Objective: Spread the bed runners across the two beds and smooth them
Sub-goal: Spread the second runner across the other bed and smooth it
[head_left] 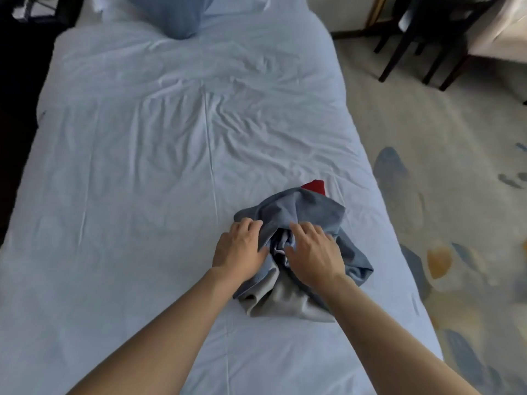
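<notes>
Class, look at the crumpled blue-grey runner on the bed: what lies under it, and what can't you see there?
The runner lies on the white sheet. A red piece pokes out at its far edge; how far it runs beneath is hidden. Both hands, left and right, rest on top.

Both bare forearms reach forward. The left hand [239,248] lies palm down with fingers curled; the right hand [313,252] lies just beside it, fingers spread.
</notes>
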A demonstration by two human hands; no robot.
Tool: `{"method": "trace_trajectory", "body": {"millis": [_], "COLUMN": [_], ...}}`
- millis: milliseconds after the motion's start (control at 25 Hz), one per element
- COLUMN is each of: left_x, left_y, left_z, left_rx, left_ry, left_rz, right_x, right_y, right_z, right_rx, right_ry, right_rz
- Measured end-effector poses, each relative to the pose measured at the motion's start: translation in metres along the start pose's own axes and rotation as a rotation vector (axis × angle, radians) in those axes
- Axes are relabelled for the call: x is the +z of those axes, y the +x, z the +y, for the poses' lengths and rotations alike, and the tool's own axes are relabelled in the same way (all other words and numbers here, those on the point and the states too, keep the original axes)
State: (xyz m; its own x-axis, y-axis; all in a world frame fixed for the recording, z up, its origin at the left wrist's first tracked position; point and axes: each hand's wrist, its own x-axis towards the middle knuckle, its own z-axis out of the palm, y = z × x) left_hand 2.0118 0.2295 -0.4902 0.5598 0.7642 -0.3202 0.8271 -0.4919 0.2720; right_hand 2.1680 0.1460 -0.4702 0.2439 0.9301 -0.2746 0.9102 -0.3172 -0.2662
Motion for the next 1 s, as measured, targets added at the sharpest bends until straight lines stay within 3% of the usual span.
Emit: {"method": "trace_trajectory", "body": {"millis": [200,320,440,560,680,760,840,1000], "left_x": [0.056,0.056,0.054,0.055,0.046,0.042,0.046,0.059], "left_y": [0.029,0.042,0.052,0.056,0.058,0.059,0.070,0.107], "left_z": [-0.012,-0.013,0.019,0.063,0.068,0.050,0.019,-0.024], "left_rx": [-0.074,-0.027,0.138,0.247,0.294,0.241,0.074,-0.152], "left_ry": [-0.141,-0.239,-0.246,-0.218,-0.300,-0.405,-0.443,-0.359], "left_rz": [0.064,0.169,0.197,0.140,0.057,0.082,0.127,-0.046], "right_x": [0.055,0.055,0.035,0.017,0.013,0.016,0.017,0.007], "right_y": [0.050,0.061,0.056,0.040,0.028,0.027,0.027,0.030], "right_z": [-0.002,0.014,0.044,0.068,0.072,0.070,0.071,0.078], "right_rx": [-0.171,-0.106,0.006,0.121,0.113,0.091,0.101,0.192], "right_ry": [-0.137,-0.240,-0.343,-0.399,-0.401,-0.391,-0.393,-0.475], "right_rz": [0.120,0.168,0.112,0.027,0.036,0.032,0.000,-0.148]}}
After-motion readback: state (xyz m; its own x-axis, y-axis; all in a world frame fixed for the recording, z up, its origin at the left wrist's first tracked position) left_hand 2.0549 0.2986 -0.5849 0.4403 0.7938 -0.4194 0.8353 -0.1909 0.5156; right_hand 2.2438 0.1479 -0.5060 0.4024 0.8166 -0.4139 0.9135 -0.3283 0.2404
